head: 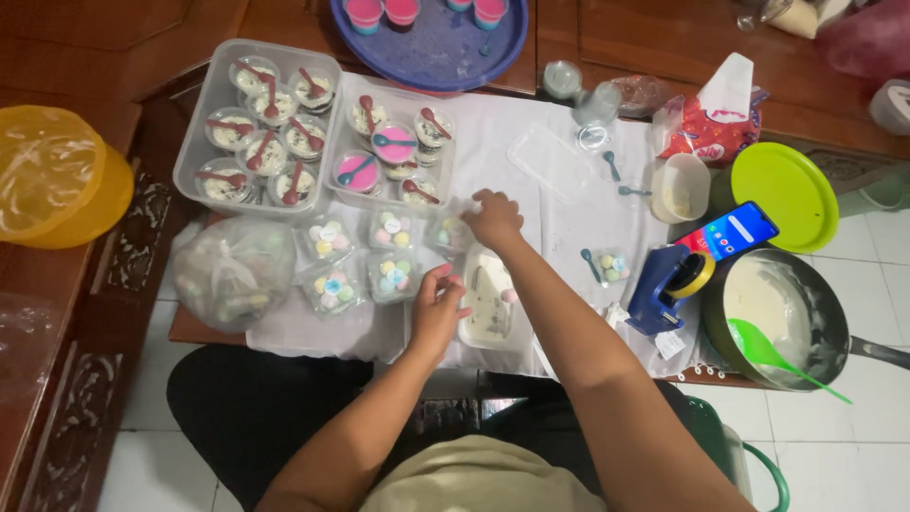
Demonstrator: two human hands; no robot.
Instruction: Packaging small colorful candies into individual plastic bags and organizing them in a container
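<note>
packing step, i judge: my right hand pinches a small box above the tray, left hand open beside it; next needs careful placing.

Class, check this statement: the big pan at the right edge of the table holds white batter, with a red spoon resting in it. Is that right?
Not quite. In the head view, the spoon is green, not red. The rest holds: the big pan sits at the table's right edge and holds white batter.

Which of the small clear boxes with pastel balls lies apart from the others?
The small clear box right of the right hand, beside the blue tape dispenser. The other boxes sit grouped left.
</note>
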